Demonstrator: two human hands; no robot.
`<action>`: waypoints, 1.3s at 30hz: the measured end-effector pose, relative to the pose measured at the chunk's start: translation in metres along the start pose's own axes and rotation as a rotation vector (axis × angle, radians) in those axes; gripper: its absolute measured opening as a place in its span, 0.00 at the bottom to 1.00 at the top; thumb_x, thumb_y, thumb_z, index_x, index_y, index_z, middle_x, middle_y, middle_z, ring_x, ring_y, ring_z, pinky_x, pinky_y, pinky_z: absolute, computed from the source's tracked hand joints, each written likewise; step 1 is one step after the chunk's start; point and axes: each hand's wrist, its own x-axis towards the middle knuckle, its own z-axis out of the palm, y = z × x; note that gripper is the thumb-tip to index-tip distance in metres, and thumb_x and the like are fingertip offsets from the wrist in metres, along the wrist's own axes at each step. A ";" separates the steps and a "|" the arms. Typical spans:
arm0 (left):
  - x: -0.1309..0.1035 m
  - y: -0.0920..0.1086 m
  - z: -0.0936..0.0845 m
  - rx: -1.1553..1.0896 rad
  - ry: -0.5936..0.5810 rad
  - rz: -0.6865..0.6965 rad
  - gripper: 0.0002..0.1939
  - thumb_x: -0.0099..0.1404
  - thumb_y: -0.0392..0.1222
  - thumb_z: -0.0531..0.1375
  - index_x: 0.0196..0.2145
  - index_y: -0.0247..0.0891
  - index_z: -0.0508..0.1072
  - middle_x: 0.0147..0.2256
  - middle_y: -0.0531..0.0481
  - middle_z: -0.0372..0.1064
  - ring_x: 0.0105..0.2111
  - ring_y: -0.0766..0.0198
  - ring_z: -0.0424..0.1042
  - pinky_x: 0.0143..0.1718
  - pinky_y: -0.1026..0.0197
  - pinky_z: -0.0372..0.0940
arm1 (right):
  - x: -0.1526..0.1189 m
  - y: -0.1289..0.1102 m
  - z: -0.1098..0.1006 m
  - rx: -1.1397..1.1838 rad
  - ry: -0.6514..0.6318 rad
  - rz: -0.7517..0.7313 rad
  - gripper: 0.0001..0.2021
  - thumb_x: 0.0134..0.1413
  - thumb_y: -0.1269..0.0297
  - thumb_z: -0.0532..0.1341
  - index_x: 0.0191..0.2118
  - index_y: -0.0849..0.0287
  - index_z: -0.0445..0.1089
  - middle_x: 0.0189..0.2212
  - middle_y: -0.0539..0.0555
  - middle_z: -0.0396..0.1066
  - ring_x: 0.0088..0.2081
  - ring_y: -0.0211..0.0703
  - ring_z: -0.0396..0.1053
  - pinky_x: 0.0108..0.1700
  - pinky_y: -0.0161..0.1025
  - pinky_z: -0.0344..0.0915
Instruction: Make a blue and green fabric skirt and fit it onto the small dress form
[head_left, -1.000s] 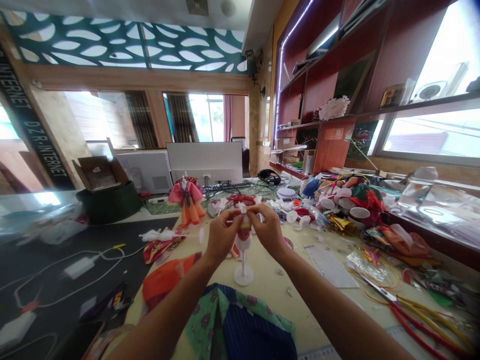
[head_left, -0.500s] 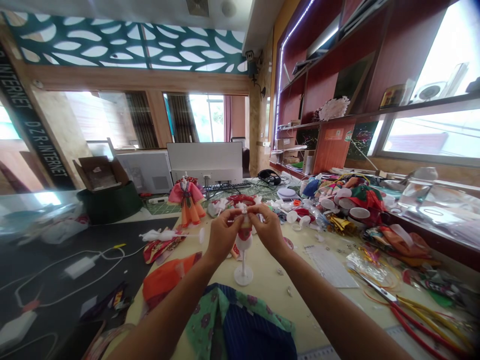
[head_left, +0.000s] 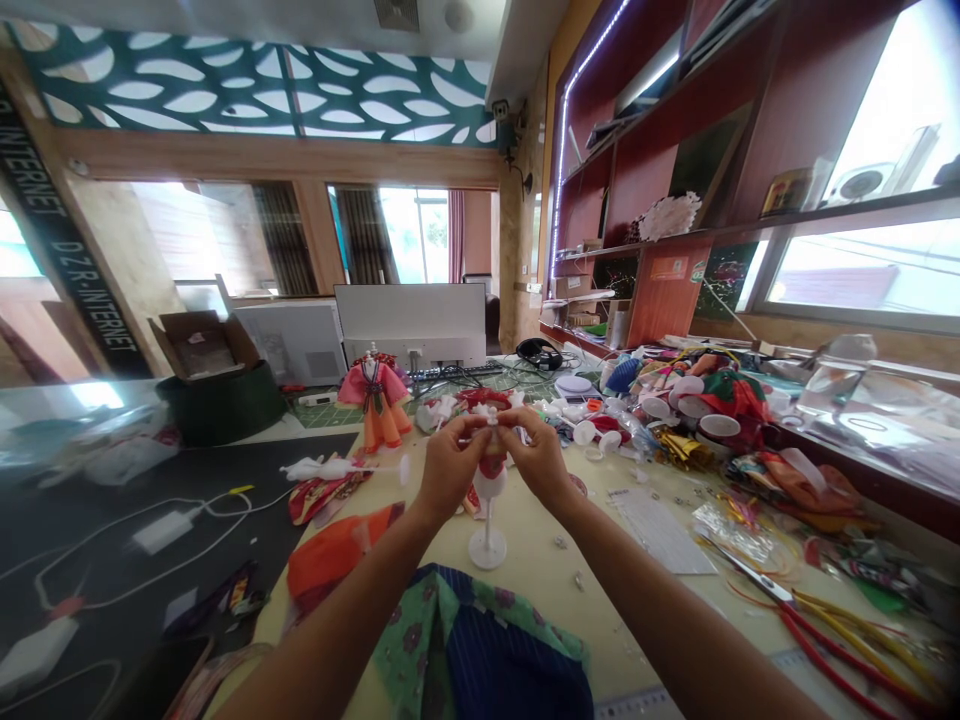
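A small white doll figure [head_left: 490, 482] stands upright on a round clear base in the middle of the table, with red cloth around its upper body. My left hand [head_left: 454, 465] pinches the top of the figure from the left. From the right, my right hand [head_left: 536, 455] closes its fingers on the same upper part. The fingertips nearly meet there and hide the detail between them. Green flowered and dark blue striped cloth [head_left: 517, 655] lies in front of the base.
Orange cloth [head_left: 334, 560] and a lying white figure [head_left: 326, 468] are at the left, with a dressed doll [head_left: 373, 400] behind. Red-handled scissors [head_left: 780, 592], a white sheet [head_left: 664, 530] and a heap of cloth and plastic parts [head_left: 694, 400] occupy the right.
Both hands have shifted very slightly but keep their hold at the top of the figure. Nothing else has visibly moved.
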 end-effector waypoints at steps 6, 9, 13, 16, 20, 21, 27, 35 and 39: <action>0.000 -0.003 -0.001 0.001 0.008 0.010 0.13 0.56 0.41 0.61 0.40 0.35 0.74 0.36 0.46 0.74 0.32 0.62 0.73 0.31 0.64 0.67 | -0.002 0.000 0.000 -0.003 -0.001 0.013 0.08 0.49 0.70 0.56 0.34 0.58 0.71 0.32 0.53 0.72 0.37 0.43 0.68 0.43 0.40 0.64; -0.001 -0.003 -0.001 0.007 0.017 0.016 0.15 0.56 0.40 0.61 0.42 0.35 0.74 0.36 0.46 0.74 0.33 0.62 0.73 0.32 0.64 0.67 | -0.003 -0.001 -0.001 -0.003 -0.001 0.011 0.09 0.49 0.70 0.56 0.36 0.58 0.72 0.32 0.53 0.72 0.37 0.42 0.69 0.43 0.40 0.64; -0.001 0.000 -0.002 0.000 -0.006 0.015 0.12 0.56 0.41 0.60 0.38 0.34 0.75 0.32 0.46 0.75 0.29 0.62 0.73 0.30 0.63 0.68 | -0.003 -0.003 -0.003 -0.002 -0.001 -0.003 0.08 0.49 0.72 0.56 0.34 0.58 0.72 0.34 0.53 0.72 0.40 0.43 0.68 0.46 0.41 0.63; -0.001 0.000 -0.001 -0.010 -0.005 0.024 0.12 0.57 0.41 0.60 0.38 0.34 0.75 0.33 0.46 0.75 0.30 0.62 0.74 0.32 0.62 0.69 | -0.004 -0.005 -0.004 -0.002 -0.006 0.004 0.08 0.49 0.72 0.56 0.34 0.57 0.72 0.35 0.53 0.72 0.41 0.43 0.68 0.47 0.41 0.63; -0.001 -0.002 0.000 -0.027 -0.016 0.041 0.14 0.57 0.41 0.60 0.41 0.35 0.75 0.38 0.45 0.75 0.36 0.60 0.74 0.37 0.61 0.69 | -0.005 -0.005 -0.005 -0.004 -0.015 0.032 0.09 0.51 0.71 0.56 0.36 0.56 0.72 0.37 0.53 0.72 0.42 0.43 0.69 0.48 0.41 0.63; -0.001 -0.003 0.000 -0.031 -0.021 0.043 0.15 0.57 0.40 0.60 0.42 0.35 0.75 0.39 0.45 0.75 0.37 0.60 0.74 0.38 0.61 0.69 | -0.005 -0.005 -0.005 -0.005 -0.019 0.039 0.09 0.51 0.70 0.56 0.36 0.56 0.72 0.37 0.53 0.72 0.42 0.43 0.69 0.48 0.41 0.63; 0.001 -0.010 0.001 -0.030 -0.024 0.041 0.18 0.58 0.41 0.59 0.47 0.34 0.71 0.44 0.41 0.73 0.43 0.57 0.72 0.43 0.58 0.68 | -0.005 -0.006 -0.007 -0.013 -0.028 0.073 0.12 0.50 0.70 0.56 0.41 0.57 0.71 0.40 0.54 0.72 0.43 0.43 0.68 0.48 0.42 0.64; 0.001 -0.008 -0.001 0.019 0.015 0.037 0.23 0.59 0.41 0.58 0.52 0.33 0.65 0.44 0.40 0.72 0.43 0.58 0.72 0.42 0.58 0.69 | -0.007 -0.003 -0.008 -0.055 0.025 0.061 0.13 0.49 0.69 0.56 0.43 0.58 0.69 0.42 0.56 0.71 0.45 0.45 0.67 0.50 0.45 0.62; -0.023 -0.009 -0.018 0.158 0.073 0.030 0.21 0.62 0.44 0.56 0.52 0.34 0.64 0.44 0.41 0.70 0.44 0.59 0.71 0.43 0.59 0.66 | -0.024 -0.003 -0.025 -0.086 0.122 0.055 0.12 0.52 0.69 0.56 0.44 0.57 0.68 0.43 0.56 0.69 0.47 0.46 0.66 0.51 0.46 0.61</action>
